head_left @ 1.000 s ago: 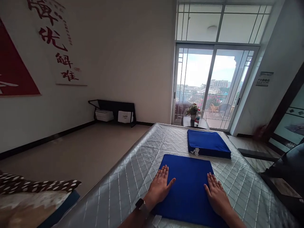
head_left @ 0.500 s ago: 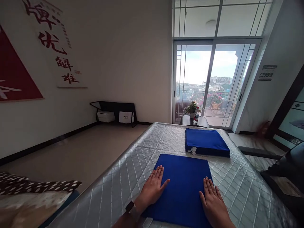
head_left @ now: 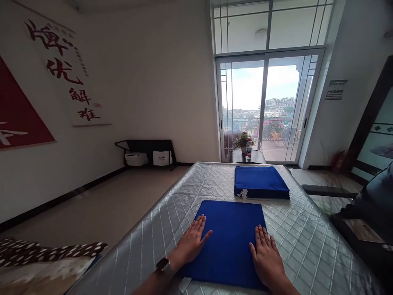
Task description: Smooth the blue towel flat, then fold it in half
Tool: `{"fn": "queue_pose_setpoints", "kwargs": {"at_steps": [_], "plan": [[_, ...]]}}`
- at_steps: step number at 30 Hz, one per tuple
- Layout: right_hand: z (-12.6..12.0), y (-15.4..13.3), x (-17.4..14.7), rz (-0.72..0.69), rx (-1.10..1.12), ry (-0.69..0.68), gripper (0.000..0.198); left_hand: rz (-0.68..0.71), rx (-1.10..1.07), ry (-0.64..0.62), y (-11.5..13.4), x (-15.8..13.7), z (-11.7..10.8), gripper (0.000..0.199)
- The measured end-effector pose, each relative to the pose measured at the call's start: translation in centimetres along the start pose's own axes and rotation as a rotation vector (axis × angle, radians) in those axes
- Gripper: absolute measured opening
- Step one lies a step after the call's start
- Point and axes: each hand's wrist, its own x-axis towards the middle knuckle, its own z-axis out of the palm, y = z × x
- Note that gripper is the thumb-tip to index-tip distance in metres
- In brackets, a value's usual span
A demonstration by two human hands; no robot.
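Observation:
A flat, square piece of blue fabric lies in front of me on a silver quilted cover, with a white tag sticking out at its near left corner. My left hand, a watch on its wrist, rests open along the left edge of the blue fabric. On the right edge lies my right hand, fingers stretched out and palm down. Beyond them sits a neat stack of similar blue fabric pieces, with white tags at its near left corner.
Past the far edge stands a small dark table with a potted plant and a bottle. A dark armchair is at the right. Patterned cloth lies at the lower left. A black rack stands against the wall.
The whole scene has shifted slightly as my head moved. Both hands stay flat on the side edges of the blue fabric, which shows no clear change.

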Motion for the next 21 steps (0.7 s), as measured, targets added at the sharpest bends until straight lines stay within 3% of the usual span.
{"fn": "queue_pose_setpoints", "kwargs": {"at_steps": [3, 6, 10, 13, 15, 18, 21], "plan": [[-0.3, -0.1, 0.0, -0.001, -0.014, -0.034, 0.066, -0.018, -0.002, 0.047, -0.5, 0.3, -1.0, 0.074], [-0.5, -0.1, -0.1, -0.002, -0.013, -0.052, 0.067, -0.014, -0.027, 0.051, 1.5, 0.8, -2.0, 0.072], [-0.7, -0.2, -0.2, 0.001, -0.017, -0.049, 0.067, 0.111, -0.055, 0.007, 8.9, 1.5, -1.4, 0.071], [-0.8, -0.2, -0.2, -0.021, -0.055, -0.074, 0.064, 0.313, -0.127, -0.041, 14.8, 1.6, -0.6, 0.067], [-0.9, -0.2, -0.3, -0.04, -0.075, -0.09, 0.062, 0.397, -0.177, -0.066, 17.2, 1.5, -0.4, 0.065], [-0.7, -0.1, -0.3, -0.039, -0.067, -0.074, 0.062, 0.388, -0.19, -0.071, 17.5, 1.4, -0.3, 0.064], [-0.5, -0.1, -0.2, -0.018, -0.022, -0.031, 0.065, 0.332, -0.147, -0.039, 14.4, 1.2, 0.0, 0.065]]}}
